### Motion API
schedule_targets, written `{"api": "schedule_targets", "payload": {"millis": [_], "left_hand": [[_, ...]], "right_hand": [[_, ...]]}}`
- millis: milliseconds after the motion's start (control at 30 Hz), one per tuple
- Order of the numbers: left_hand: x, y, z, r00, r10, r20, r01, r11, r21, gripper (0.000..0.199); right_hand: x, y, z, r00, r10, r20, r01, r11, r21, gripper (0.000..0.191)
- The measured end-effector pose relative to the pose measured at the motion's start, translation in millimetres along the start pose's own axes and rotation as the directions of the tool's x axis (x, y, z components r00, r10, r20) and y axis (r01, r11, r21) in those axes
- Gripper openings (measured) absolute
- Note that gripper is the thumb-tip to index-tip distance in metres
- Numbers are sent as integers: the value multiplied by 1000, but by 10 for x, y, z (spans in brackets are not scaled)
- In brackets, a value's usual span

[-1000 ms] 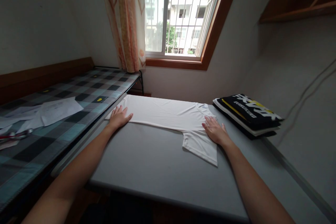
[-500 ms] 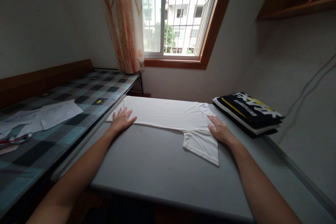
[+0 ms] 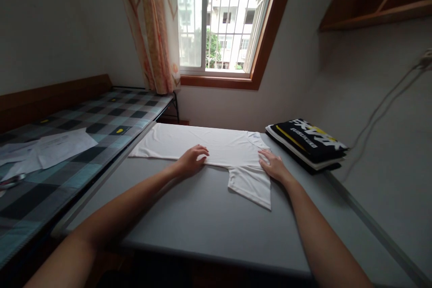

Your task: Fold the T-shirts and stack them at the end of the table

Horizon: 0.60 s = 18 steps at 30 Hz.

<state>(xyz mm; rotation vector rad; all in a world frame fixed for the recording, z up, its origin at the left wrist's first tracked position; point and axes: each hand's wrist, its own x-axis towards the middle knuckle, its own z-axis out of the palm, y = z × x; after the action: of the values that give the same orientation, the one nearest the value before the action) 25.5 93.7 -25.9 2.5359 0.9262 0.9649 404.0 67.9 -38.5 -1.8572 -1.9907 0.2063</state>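
A white T-shirt (image 3: 216,141), folded lengthwise, lies across the grey table (image 3: 202,216). Its hem is at the left, its collar at the right, and one sleeve points toward me. My left hand (image 3: 193,159) is at the near edge of the shirt's middle, fingers curved and apart from the thumb, holding nothing. Near the collar and shoulder, my right hand (image 3: 272,165) rests on the cloth with its fingers spread.
A stack of folded dark and white clothes (image 3: 307,144) sits at the table's right rear. Left of the table is a bed with a checked cover (image 3: 135,108), bearing papers (image 3: 64,147). Wall and window stand behind.
My left hand has moved right, from the hem end to the shirt's middle, and its fingers have curled from flat. My right hand stays near the collar. The view has shifted slightly.
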Motion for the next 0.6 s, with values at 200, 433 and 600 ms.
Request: {"api": "schedule_targets", "payload": {"millis": [200,433,600], "left_hand": [[429,503,504,969,184,167,-149,968,-203,17],[274,782,634,953,215,211,-195,974,-114,19],[224,820,587,928,273,254,-255,962,-103,42]], "right_hand": [[-4,17,31,1000,-17,4,17,1000,-21,44],[-14,-16,31,1000,-9,24,11,997,-76,45],[-20,-47,23,999,13,36,-10,996,-88,45]]}}
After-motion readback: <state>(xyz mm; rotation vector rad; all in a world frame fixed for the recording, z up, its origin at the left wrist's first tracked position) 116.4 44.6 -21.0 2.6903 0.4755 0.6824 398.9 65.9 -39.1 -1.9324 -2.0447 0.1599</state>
